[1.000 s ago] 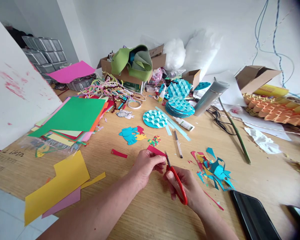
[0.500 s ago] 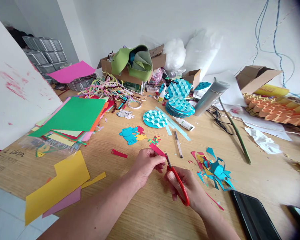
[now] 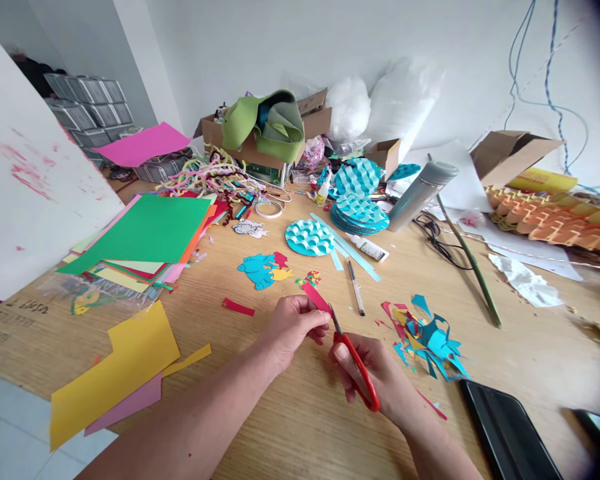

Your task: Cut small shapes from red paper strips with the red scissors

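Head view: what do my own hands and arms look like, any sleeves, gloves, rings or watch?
Both are bare. The left hand and the right hand wear no gloves, and no ring shows. The left forearm and right forearm reach the picture's lower edge with no sleeve, watch or bracelet in sight.

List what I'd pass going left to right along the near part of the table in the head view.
In order: yellow paper sheet → loose red strip → left hand → red paper piece it pinches → red scissors → pile of paper scraps → black tablet.
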Tool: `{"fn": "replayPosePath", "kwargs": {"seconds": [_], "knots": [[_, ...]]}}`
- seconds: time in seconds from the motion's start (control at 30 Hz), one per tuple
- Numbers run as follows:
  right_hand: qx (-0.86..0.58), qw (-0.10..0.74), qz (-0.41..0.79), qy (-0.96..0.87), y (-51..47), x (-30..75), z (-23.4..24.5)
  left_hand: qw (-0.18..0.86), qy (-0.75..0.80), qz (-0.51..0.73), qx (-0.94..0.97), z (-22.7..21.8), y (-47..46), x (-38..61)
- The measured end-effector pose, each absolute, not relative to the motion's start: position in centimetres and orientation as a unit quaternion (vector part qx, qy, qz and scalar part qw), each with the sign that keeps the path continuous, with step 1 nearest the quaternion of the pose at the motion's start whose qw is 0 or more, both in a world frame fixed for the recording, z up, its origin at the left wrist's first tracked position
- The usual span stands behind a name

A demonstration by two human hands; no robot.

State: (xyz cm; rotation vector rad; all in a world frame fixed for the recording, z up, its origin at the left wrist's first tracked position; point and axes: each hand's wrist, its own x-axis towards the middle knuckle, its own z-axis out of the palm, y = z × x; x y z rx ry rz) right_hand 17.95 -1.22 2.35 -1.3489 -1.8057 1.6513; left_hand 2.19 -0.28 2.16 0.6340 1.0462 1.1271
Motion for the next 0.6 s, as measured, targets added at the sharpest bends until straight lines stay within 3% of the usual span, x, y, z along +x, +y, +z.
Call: {"fn": "replayPosePath", "kwargs": {"seconds": [0.6], "knots": [[-0.472, 0.169, 0.588, -0.635, -1.27, 17.86, 2.55, 0.701, 0.454, 0.473, 0.279, 2.18, -0.13, 1.72]]}}
